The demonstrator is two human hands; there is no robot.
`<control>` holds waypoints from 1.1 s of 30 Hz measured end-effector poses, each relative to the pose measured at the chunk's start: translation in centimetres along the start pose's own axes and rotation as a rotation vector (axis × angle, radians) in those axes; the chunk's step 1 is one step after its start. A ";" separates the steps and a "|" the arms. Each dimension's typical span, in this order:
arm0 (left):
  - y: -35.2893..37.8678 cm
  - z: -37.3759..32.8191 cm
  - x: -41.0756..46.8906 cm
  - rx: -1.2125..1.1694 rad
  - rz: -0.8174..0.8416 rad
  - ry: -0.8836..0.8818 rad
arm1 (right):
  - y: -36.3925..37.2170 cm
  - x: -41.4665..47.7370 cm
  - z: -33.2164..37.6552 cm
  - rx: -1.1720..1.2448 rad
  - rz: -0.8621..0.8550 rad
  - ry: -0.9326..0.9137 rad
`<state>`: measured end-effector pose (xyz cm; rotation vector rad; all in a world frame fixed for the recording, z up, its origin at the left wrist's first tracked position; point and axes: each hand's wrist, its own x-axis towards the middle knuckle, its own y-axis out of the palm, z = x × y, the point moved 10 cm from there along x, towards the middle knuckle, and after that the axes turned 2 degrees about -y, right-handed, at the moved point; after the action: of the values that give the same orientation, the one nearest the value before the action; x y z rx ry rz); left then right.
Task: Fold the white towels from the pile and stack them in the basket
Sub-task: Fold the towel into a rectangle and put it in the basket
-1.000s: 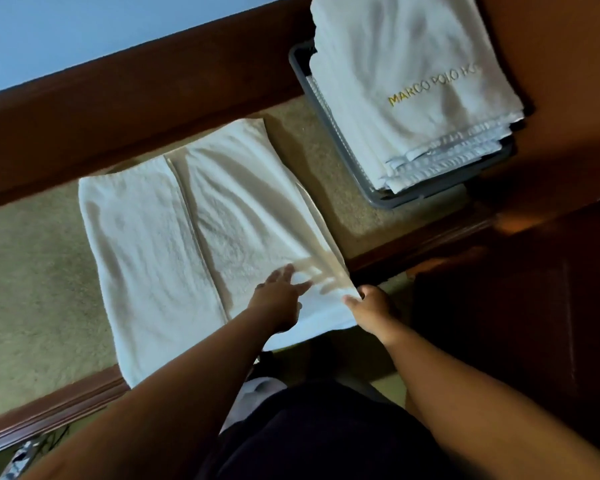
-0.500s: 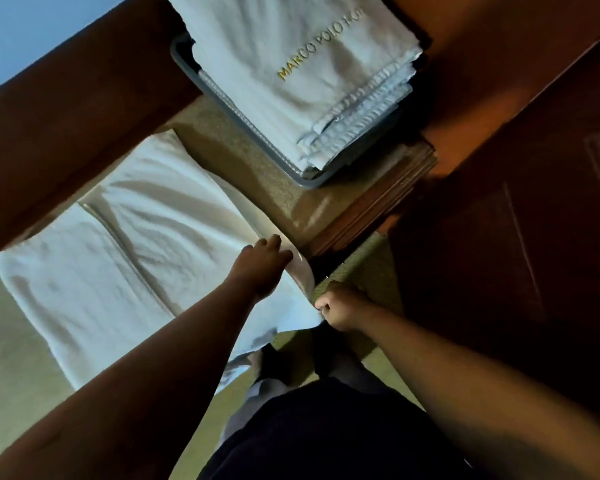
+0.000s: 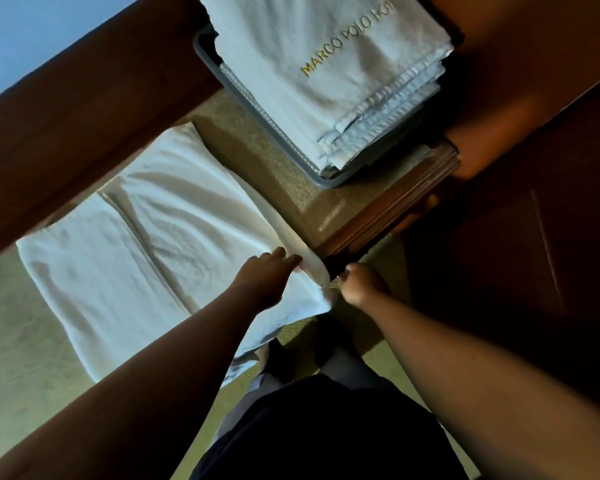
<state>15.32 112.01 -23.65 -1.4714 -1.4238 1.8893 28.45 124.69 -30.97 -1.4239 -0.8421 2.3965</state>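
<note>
A white towel lies partly folded on the tan table top, one flap laid over the other half. My left hand rests on its near right part, fingers on the cloth. My right hand is curled at the towel's near right corner, pinching the edge there. At the back right a grey basket holds a stack of folded white towels; the top one bears gold lettering.
The table has a dark wooden rim and ends just right of the basket. A wooden rail runs along the far side. Dark wooden furniture stands to the right. My legs are below the table edge.
The view has swung left and closer, so the basket sits more toward the middle. My right hand has curled onto the towel's near corner, and my left hand has stayed on the cloth.
</note>
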 end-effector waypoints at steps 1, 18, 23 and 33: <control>0.1 -0.1 0.1 -0.023 0.003 0.002 | -0.7 -0.1 -1.2 -0.033 -0.026 0.063; 1.9 9.5 -7.2 -0.569 -0.139 -0.392 | 0.2 -0.8 10.2 -0.165 -0.256 -0.229; 4.2 13.5 -12.7 -0.703 -0.217 -0.502 | 0.8 -0.2 10.9 0.100 -0.132 -0.148; 12.0 18.1 -23.7 -1.323 -0.328 -0.773 | 3.2 -4.1 16.4 0.104 -0.218 -0.241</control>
<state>12.44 80.00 -22.52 -0.6343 -3.3927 1.2468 16.63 114.30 -23.91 -0.9641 -0.8624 2.4320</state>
